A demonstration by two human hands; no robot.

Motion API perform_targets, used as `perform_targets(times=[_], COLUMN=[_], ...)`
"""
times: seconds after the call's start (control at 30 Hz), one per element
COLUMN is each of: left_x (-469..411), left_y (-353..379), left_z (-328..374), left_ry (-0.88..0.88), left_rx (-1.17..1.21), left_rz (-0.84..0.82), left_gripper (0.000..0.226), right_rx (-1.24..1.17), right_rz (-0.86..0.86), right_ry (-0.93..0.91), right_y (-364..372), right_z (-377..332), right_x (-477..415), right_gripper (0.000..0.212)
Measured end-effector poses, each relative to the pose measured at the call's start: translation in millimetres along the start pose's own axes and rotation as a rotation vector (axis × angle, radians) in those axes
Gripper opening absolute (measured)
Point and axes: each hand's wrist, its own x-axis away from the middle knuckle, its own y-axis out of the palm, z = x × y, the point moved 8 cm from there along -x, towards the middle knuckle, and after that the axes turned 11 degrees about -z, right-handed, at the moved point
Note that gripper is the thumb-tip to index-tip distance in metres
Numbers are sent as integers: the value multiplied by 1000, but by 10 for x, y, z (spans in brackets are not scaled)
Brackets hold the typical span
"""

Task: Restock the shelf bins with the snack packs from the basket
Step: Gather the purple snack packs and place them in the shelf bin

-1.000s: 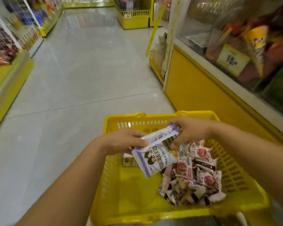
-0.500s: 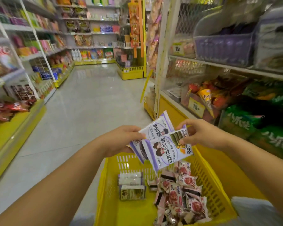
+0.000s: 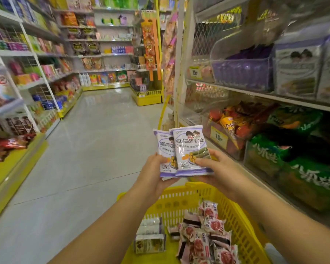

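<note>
**Restock barely begun**

Head view: holding two white-and-purple foil snack packs [image 3: 189,149] upright, gripped in left hand [image 3: 156,174] and right hand [image 3: 215,168], above yellow plastic basket [image 3: 242,225] at 6 o'clock. Not yet binned; matching clear shelf bin [image 3: 297,73] at 2 o'clock. Pink-and-white packs [image 3: 204,242] heaped in basket, probably most of the job.

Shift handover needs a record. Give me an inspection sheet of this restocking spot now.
Surface: grey tiled floor, glossy.
Job's things: two purple-white snack packs held upright above yellow basket; pink packs and stacked packs inside.
Clutter: nothing seen.
Grippers: left hand and right hand grip the packs' lower ends.
Cables: nothing seen.
Surroundings: stocked shelves both sides; matching packs in upper right bin.
</note>
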Motion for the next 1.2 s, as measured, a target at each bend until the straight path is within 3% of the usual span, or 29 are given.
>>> perform_targets(times=[0.13, 0.27, 0.33, 0.43, 0.5, 0.57, 0.67, 0.8, 1.03, 1.2], left_x=[3, 27, 54, 134, 235, 329, 460, 584, 697, 636], left_y=[156, 254, 314, 533, 748, 983, 1366, 1888, 2825, 3354], left_z=[-17, 91, 181, 357, 478, 604, 850, 1214, 1811, 2096], left_ry=[62, 124, 115, 70, 43, 31, 44, 114, 349, 534], left_rx=[-52, -160, -215, -299, -368, -423, -459, -558, -743, -807], left_rz=[-89, -121, -153, -360, -519, -650, -809, -897, -1019, -976], left_gripper=[45, 41, 37, 45, 57, 64, 56, 59, 60, 57], right_rx=[308, 358, 402, 414, 358, 363, 436, 513, 730, 885], right_rz=[48, 47, 86, 99, 18, -81, -147, -190, -29, 145], right_ry=[-86, -158, -187, -229, -229, -190, -129, -94, -171, -367], right_y=[92, 143, 78, -70, -113, -93, -108, -123, -224, -341], right_z=[-113, -213, -390, -845, -1152, -1419, -1775, -2269, -3137, -3655], right_x=[35, 152, 266, 456, 587, 742, 1020, 1437, 2039, 2302], right_gripper=[37, 38, 49, 80, 84, 76, 64, 52, 53, 31])
